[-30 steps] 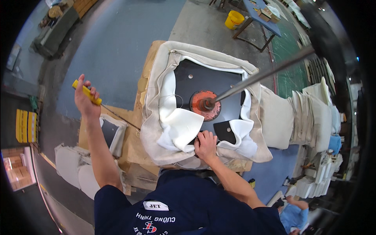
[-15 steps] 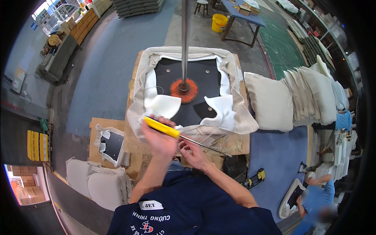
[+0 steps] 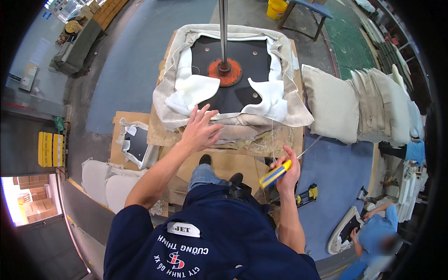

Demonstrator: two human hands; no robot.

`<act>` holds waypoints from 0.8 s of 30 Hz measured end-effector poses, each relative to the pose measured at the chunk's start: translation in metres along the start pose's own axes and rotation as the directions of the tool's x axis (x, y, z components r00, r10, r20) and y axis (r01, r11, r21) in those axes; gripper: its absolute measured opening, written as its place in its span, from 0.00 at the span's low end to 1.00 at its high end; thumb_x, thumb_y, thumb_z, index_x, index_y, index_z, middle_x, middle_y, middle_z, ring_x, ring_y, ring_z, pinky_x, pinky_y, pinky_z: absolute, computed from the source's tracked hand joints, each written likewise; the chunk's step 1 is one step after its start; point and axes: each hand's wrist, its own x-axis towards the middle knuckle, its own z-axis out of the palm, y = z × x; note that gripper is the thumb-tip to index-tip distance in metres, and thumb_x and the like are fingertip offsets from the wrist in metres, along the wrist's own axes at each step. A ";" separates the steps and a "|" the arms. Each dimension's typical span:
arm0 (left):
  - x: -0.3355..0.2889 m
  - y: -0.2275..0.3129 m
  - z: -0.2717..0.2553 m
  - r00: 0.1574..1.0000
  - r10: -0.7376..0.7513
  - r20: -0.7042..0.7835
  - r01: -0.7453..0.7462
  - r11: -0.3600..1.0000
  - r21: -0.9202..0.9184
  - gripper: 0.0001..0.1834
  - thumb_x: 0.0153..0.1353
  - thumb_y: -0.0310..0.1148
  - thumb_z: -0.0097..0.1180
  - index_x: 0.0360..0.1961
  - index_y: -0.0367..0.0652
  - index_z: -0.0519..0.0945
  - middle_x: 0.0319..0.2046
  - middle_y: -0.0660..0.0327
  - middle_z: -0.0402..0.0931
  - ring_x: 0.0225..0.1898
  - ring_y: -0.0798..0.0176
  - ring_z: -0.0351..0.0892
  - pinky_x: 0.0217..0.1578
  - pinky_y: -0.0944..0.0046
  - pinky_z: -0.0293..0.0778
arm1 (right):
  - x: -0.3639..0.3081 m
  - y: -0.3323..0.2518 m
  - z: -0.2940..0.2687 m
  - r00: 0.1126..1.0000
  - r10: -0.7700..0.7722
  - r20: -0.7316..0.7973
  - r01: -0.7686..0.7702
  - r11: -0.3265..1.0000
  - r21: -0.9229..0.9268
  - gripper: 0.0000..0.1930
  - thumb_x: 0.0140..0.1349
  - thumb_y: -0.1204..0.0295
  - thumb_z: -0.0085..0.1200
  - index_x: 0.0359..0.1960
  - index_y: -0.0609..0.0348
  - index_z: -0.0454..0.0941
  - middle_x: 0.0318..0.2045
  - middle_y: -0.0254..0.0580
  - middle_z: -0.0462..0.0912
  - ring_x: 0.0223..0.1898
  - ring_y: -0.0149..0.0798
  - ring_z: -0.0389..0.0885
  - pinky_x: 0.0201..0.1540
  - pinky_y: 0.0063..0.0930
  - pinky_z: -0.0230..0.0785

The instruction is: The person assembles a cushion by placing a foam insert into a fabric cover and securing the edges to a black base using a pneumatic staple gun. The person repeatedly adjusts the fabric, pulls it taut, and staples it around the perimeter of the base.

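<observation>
My right hand (image 3: 288, 173) is closed round the yellow and blue handle of a screwdriver (image 3: 275, 174). The tool's long metal shaft slants up and away to the right. A thin thread (image 3: 273, 135) hangs from the cushion's near edge to this hand. Fingers spread, my left hand (image 3: 201, 129) is at the near edge of the beige cushion (image 3: 163, 100); whether it presses on the fabric I cannot tell. White padding (image 3: 200, 88) folds over the cushion's black board (image 3: 224, 100). An orange disc (image 3: 232, 78) on an upright metal rod (image 3: 224, 28) rests on that board.
Finished-looking beige cushions (image 3: 329, 105) stand in a row at the right. A smaller cushion piece (image 3: 136, 147) lies on cardboard at the left. On the blue floor is a yellow and black power tool (image 3: 306, 196). A person in blue (image 3: 378, 233) works at the lower right.
The screwdriver has passed from my left hand to my right, which has moved right and away from the cushion. My left hand has opened. The view has tilted down.
</observation>
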 end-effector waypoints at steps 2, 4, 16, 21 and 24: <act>0.019 -0.011 0.008 0.996 0.034 0.083 -0.042 0.995 0.092 0.17 0.59 0.45 0.63 0.51 0.67 0.87 0.67 0.60 0.69 0.76 0.44 0.55 0.76 0.31 0.42 | -0.016 -0.005 0.004 0.992 -0.036 0.122 0.049 0.992 -0.112 0.26 0.80 0.53 0.37 0.61 0.65 0.73 0.20 0.35 0.72 0.19 0.33 0.75 0.25 0.29 0.73; 0.030 -0.025 0.034 0.998 0.014 0.064 -0.019 0.996 0.082 0.18 0.60 0.46 0.63 0.52 0.69 0.86 0.67 0.60 0.69 0.77 0.46 0.54 0.76 0.31 0.42 | -0.035 0.002 0.016 0.984 -0.039 0.173 0.076 0.974 -0.212 0.27 0.80 0.52 0.37 0.60 0.66 0.73 0.19 0.35 0.71 0.15 0.31 0.70 0.19 0.27 0.67; 0.036 -0.043 0.065 0.991 -0.073 -0.114 0.059 0.990 -0.125 0.17 0.58 0.41 0.64 0.49 0.52 0.87 0.59 0.59 0.77 0.70 0.51 0.67 0.76 0.36 0.49 | -0.109 0.004 0.062 0.857 0.331 0.396 -0.246 0.936 -0.251 0.47 0.69 0.67 0.61 0.81 0.50 0.39 0.39 0.47 0.80 0.36 0.42 0.86 0.44 0.37 0.80; 0.034 -0.052 0.066 0.975 -0.091 -0.201 0.057 0.984 -0.166 0.11 0.57 0.34 0.64 0.42 0.51 0.89 0.54 0.61 0.81 0.67 0.53 0.72 0.75 0.39 0.52 | -0.081 -0.019 0.079 0.989 -0.040 0.142 0.113 0.826 -0.553 0.39 0.69 0.82 0.50 0.79 0.55 0.48 0.41 0.41 0.77 0.29 0.28 0.79 0.33 0.24 0.77; 0.033 -0.057 0.069 0.973 -0.095 -0.211 0.060 0.984 -0.168 0.11 0.57 0.34 0.63 0.41 0.51 0.89 0.53 0.61 0.81 0.66 0.55 0.73 0.76 0.41 0.52 | -0.067 -0.047 0.069 0.961 -0.178 0.212 0.271 0.460 -0.845 0.33 0.68 0.79 0.56 0.75 0.60 0.61 0.44 0.48 0.82 0.36 0.36 0.85 0.40 0.31 0.78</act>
